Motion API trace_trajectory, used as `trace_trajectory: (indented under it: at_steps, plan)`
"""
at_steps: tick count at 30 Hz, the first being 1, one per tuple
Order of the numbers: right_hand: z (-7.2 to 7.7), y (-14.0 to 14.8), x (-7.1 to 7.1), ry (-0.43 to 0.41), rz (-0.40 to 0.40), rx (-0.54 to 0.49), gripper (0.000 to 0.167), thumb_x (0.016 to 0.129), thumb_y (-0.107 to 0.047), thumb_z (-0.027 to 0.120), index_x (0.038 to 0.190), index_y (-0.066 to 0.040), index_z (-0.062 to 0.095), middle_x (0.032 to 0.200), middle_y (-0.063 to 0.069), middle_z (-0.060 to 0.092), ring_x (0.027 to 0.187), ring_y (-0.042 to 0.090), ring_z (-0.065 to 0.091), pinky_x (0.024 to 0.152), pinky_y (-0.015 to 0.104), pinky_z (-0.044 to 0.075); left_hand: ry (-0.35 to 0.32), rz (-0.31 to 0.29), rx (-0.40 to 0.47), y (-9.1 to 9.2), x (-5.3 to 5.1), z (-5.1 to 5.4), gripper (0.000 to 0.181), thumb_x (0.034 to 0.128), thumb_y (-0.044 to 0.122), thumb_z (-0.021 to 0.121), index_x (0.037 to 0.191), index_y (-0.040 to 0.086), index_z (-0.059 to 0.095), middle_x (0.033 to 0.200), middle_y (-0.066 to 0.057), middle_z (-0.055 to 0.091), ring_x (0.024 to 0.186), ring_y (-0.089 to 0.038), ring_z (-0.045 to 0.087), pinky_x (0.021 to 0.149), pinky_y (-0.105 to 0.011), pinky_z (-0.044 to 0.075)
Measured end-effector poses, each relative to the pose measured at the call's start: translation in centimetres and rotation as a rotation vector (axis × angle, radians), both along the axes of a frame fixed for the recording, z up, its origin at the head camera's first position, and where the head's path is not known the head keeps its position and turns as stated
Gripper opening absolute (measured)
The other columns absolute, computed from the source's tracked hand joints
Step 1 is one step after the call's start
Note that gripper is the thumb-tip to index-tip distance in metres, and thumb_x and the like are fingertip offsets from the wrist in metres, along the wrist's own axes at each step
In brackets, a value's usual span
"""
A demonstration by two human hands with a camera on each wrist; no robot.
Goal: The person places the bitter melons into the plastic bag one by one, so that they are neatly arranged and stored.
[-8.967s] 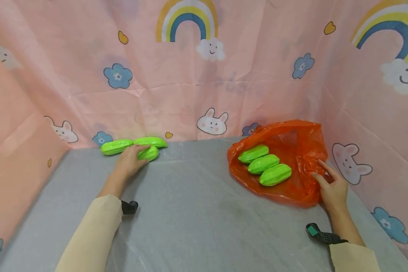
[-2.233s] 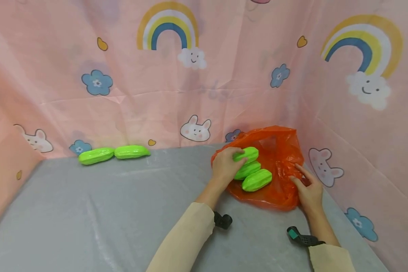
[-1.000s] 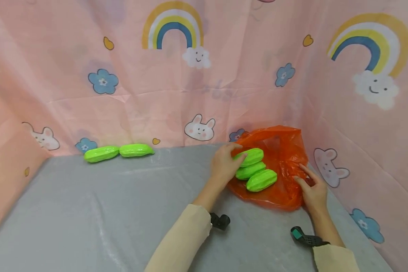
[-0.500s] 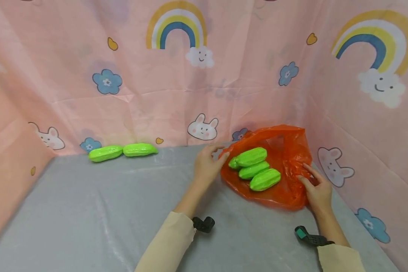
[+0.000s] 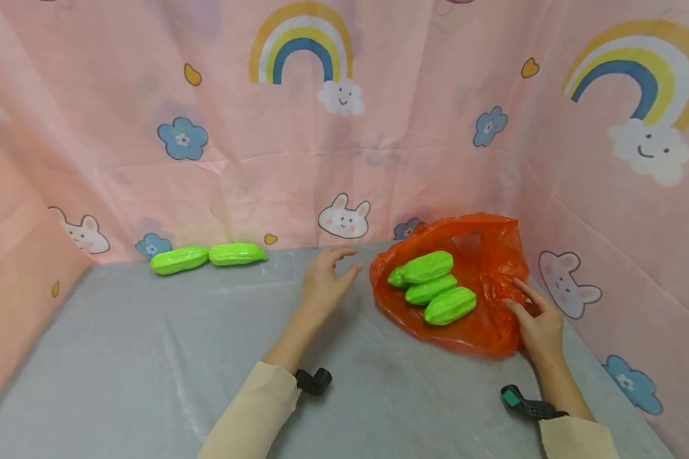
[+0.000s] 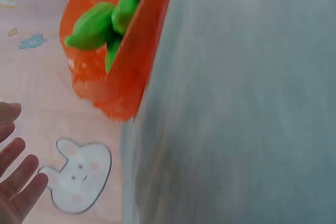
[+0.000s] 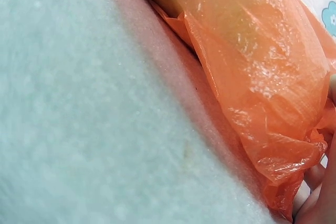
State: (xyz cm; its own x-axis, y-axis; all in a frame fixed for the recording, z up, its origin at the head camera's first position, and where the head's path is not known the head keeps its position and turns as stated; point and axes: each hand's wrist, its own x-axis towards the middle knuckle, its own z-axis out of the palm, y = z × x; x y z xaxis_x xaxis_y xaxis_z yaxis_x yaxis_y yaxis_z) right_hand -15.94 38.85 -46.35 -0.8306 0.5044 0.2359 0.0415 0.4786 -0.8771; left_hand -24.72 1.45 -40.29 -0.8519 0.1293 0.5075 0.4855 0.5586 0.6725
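Note:
On the right of the head view an orange-red plastic bag (image 5: pixel 496 245) lies with its mouth toward the left. Several bright green ridged gourds (image 5: pixel 450 306) rest inside it, side by side; one at the back is mostly hidden. My right hand (image 5: pixel 542 328) holds the gathered plastic at the bag's right side. In the right wrist view, fingers (image 7: pixel 321 198) lie against the crumpled bag (image 7: pixel 268 93). My left hand (image 5: pixel 323 284) is empty, left of the bag and apart from it, thumb and fingers spread. The left wrist view shows its fingers (image 6: pixel 21 182) loosely extended.
Two more green gourds, a left one (image 5: pixel 179 261) and a right one (image 5: pixel 238 254), lie end to end along the back edge of the grey tabletop (image 5: pixel 149 357). Pink printed cloth (image 5: pixel 252 185) walls the back and both sides.
Earlier my left hand took a green gourd from the back left and laid it in the bag. It has since let go and drawn back leftward. The right hand keeps its place at the bag.

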Motion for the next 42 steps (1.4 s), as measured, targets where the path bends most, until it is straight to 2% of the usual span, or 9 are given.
trace_trajectory:
  at_steps: [3, 10, 13, 16, 20, 25, 32, 38, 42]
  plan:
    - [0.1, 0.0, -0.1, 0.008, 0.0, 0.011, 0.046, 0.097, -0.02, 0.068, 0.142, -0.015, 0.061, 0.132, -0.009, 0.059, 0.083, -0.012, 0.056, 0.073, 0.001, 0.048, 0.01, 0.014, -0.013, -1.1, -0.3, 0.0, 0.028, 0.0869, 0.021, 0.08, 0.114, 0.013, 0.076, 0.116, -0.005, 0.074, 0.1, -0.026, 0.07, 0.086, -0.04, 0.059]
    - [0.1, 0.0, 0.0, 0.014, 0.026, -0.002, 0.047, 0.097, -0.019, 0.068, 0.142, -0.01, 0.059, 0.116, -0.027, 0.054, 0.083, -0.012, 0.056, 0.072, 0.002, 0.048, 0.0, 0.07, 0.028, -4.0, -0.9, -0.2, 0.03, 0.0863, 0.017, 0.08, 0.115, 0.011, 0.076, 0.119, -0.007, 0.074, 0.106, -0.026, 0.07, 0.088, -0.04, 0.06]
    - [0.2, 0.1, 0.1, 0.011, 0.03, -0.011, 0.048, 0.097, -0.019, 0.068, 0.143, -0.009, 0.058, 0.115, -0.028, 0.053, 0.083, -0.011, 0.056, 0.072, 0.002, 0.049, -0.005, 0.098, 0.02, -5.0, -1.3, -0.4, 0.03, 0.0864, 0.018, 0.08, 0.116, 0.011, 0.076, 0.117, -0.007, 0.075, 0.107, -0.026, 0.07, 0.088, -0.04, 0.06]
    - [0.4, 0.4, 0.2, 0.011, 0.023, -0.005, 0.048, 0.097, -0.019, 0.068, 0.143, -0.009, 0.058, 0.117, -0.028, 0.053, 0.083, -0.013, 0.056, 0.072, 0.002, 0.049, 0.026, 0.101, 0.012, -6.0, -1.7, -0.4, 0.031, 0.0863, 0.017, 0.08, 0.116, 0.009, 0.075, 0.116, -0.009, 0.075, 0.106, -0.029, 0.07, 0.087, -0.042, 0.06]
    - [0.5, 0.5, 0.2, 0.023, 0.012, -0.004, 0.047, 0.096, -0.017, 0.069, 0.141, -0.008, 0.059, 0.108, -0.03, 0.056, 0.08, -0.013, 0.056, 0.069, 0.002, 0.049, 0.06, 0.116, -0.019, -7.5, -2.2, -0.4, 0.033, 0.0856, 0.016, 0.08, 0.117, 0.008, 0.075, 0.118, -0.01, 0.074, 0.11, -0.031, 0.07, 0.091, -0.045, 0.058]
    - [0.2, 0.1, 0.2, 0.011, 0.044, -0.04, 0.049, 0.096, -0.016, 0.069, 0.143, -0.006, 0.057, 0.104, -0.033, 0.055, 0.081, -0.012, 0.057, 0.07, 0.003, 0.05, 0.033, 0.185, -0.068, -9.9, -2.4, -0.8, 0.035, 0.0844, 0.014, 0.081, 0.118, 0.008, 0.074, 0.122, -0.012, 0.072, 0.117, -0.033, 0.067, 0.101, -0.048, 0.052]
    - [-0.1, 0.0, 0.5, -0.004, 0.024, -0.012, 0.049, 0.097, -0.021, 0.068, 0.143, -0.009, 0.057, 0.107, -0.033, 0.052, 0.084, -0.013, 0.055, 0.072, 0.002, 0.048, -0.04, 0.233, -0.076, -12.3, -3.0, -0.9, 0.038, 0.0866, 0.016, 0.079, 0.123, 0.009, 0.072, 0.13, -0.011, 0.068, 0.124, -0.036, 0.061, 0.103, -0.052, 0.05]
    - [-0.1, 0.1, 0.7, -0.033, 0.03, 0.009, 0.049, 0.098, -0.025, 0.066, 0.145, -0.01, 0.056, 0.106, -0.031, 0.05, 0.084, -0.012, 0.054, 0.072, 0.002, 0.048, -0.036, 0.256, -0.055, -13.7, -3.7, -1.4, 0.04, 0.0846, 0.014, 0.08, 0.122, 0.004, 0.071, 0.133, -0.015, 0.066, 0.128, -0.039, 0.054, 0.11, -0.052, 0.042]
    - [-0.1, 0.1, 0.6, -0.019, 0.036, 0.042, 0.049, 0.098, -0.025, 0.067, 0.143, -0.009, 0.057, 0.101, -0.031, 0.052, 0.082, -0.012, 0.054, 0.072, 0.001, 0.047, -0.031, 0.278, -0.034, -14.6, -4.0, -2.0, 0.041, 0.0823, 0.01, 0.081, 0.121, 0.001, 0.071, 0.135, -0.02, 0.063, 0.132, -0.041, 0.049, 0.114, -0.052, 0.037]
